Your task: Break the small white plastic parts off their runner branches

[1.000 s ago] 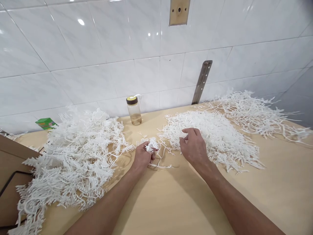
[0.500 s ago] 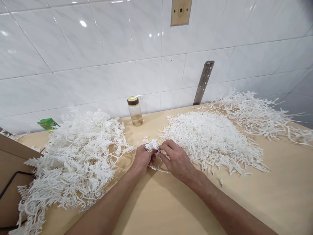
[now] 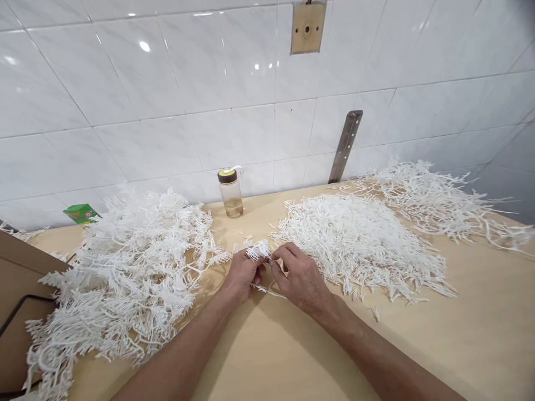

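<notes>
My left hand [image 3: 241,273] is closed around a small white plastic branching sprig [image 3: 258,249] just above the wooden tabletop [image 3: 292,351]. My right hand [image 3: 298,275] meets it from the right, its fingers pinched on the same sprig's thin stem. To the left lies a big heap of white plastic branches [image 3: 125,278]. Immediately right of the hands spreads a flatter pile of small white plastic pieces [image 3: 359,239]. Farther back right is another spread of longer white stems [image 3: 434,195].
A clear bottle with a dark lid [image 3: 230,192] stands by the white tiled wall. A green box [image 3: 81,213] sits at the back left. A brown cardboard box [image 3: 20,312] fills the left edge. A metal bracket [image 3: 345,146] leans on the wall.
My right hand left the pile of small pieces and came left to meet my left hand at the sprig. My left hand has kept its hold in place.
</notes>
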Motion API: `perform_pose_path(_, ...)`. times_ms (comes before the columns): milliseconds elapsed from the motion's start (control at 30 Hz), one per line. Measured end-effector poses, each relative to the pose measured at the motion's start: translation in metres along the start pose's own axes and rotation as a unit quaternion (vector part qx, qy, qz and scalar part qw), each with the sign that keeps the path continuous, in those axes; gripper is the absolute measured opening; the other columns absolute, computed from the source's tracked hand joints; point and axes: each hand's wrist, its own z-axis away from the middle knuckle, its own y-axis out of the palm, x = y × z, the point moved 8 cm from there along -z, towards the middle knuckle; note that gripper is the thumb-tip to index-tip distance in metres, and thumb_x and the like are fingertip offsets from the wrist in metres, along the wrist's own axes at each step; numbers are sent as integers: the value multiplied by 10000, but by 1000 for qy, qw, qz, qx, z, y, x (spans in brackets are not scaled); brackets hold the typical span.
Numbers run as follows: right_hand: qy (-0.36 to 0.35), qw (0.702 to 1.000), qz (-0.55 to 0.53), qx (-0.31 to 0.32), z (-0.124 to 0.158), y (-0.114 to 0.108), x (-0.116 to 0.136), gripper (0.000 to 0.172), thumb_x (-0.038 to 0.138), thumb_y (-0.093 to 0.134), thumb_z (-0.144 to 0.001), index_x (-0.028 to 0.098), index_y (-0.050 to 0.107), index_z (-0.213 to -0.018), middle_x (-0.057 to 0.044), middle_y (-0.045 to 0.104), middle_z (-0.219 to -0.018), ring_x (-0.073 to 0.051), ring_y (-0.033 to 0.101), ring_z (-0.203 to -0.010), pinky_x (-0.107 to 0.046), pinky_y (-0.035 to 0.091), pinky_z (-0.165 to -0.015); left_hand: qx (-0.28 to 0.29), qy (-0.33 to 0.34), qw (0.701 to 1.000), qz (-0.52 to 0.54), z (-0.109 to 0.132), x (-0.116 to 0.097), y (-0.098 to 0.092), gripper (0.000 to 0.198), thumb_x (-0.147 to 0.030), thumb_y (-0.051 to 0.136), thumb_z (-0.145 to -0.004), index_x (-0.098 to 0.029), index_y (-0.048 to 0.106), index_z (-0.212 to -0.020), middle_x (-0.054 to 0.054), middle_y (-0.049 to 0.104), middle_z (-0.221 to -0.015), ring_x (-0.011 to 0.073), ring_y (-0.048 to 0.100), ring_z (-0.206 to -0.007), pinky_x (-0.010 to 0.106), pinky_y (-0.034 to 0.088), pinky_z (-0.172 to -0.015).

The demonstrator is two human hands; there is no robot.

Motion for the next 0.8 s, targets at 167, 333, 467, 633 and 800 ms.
perform_pose_path(167,71,996,-49,-15,-2,-2,-10,101,186,537,-866,186,586,-778,-21,623,-782,-114,539,-572,-262,434,-607,13,7,1000,-11,1,1,4,116,-239,666,-602,-169,574,-614,-46,491,-432,81,414,-387,180,248,-359)
perform_pose_path(333,249,961,-109,40,2,6,-35,178,290,530,-846,205,573,-695,2,606,-592,-154,575,-521,-259,407,-510,17,50,999,-13,6,-1,7,161,-308,679,-650,-164,608,-669,-61,464,-428,67,374,-394,175,232,-375)
perform_pose_path(467,302,949,-88,0,4,-8,-53,153,296,523,-821,211,549,-695,5,588,-561,-159,562,-486,-263,400,-495,-7,64,998,1,3,-2,0,256,-393,713,-663,-163,604,-686,-57,496,-458,54,360,-388,170,216,-373)
perform_pose_path(633,300,948,11,-104,0,-50,-76,97,268,539,-786,210,529,-708,-23,621,-643,-180,583,-577,-300,428,-594,-9,56,998,5,-6,-2,-6,250,-369,725,-630,-149,618,-683,-35,538,-469,67,417,-395,174,287,-371)
perform_pose_path(800,327,937,21,-121,-1,-71,-98,110,313,546,-828,203,545,-832,-30,649,-688,-192,609,-594,-333,452,-642,2,64,997,-42,-5,0,-3,205,-339,690,-650,-157,639,-727,-49,529,-455,65,379,-364,169,262,-337)
